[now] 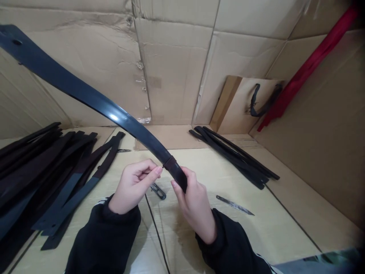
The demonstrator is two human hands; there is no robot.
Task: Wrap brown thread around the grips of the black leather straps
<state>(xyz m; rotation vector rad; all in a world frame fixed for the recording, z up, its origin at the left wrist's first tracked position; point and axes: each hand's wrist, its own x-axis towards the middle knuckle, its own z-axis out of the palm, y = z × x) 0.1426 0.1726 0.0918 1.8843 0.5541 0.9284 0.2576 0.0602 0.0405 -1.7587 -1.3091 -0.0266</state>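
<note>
As I watch remotely through the head camera, a cardboard-lined wall (173, 64) rises behind a cardboard-covered table (270, 224). Against the wall, beyond the table's far right corner, lean a red strap (308, 68) and a tan cardboard panel (239, 104) with a dark strap (255, 101) hanging on it. A large pile of dark straps (48, 171) covers the table's left side and runs off the left edge of my view; a smaller bundle of dark straps (234, 154) lies near the far edge, right of centre. Held between these, a long, glossy black strap (85, 91) curves up and to the left above the table, with a hole near its raised end. My view shows the right hand (194, 201) clenched around its lower end, fingers wrapped over the strap just below a dark loop (170, 163) that encircles it. The left hand (134, 186) sits just beside the loop, fingers curled, with the fingertips (156, 171) at the strap's edge; I cannot tell whether they grip it. Black sleeves (105, 239) cover both wrists. On the table, a small metal clip (158, 191) lies just below the hands, and a slim metal blade (235, 204) lies to their right.
</note>
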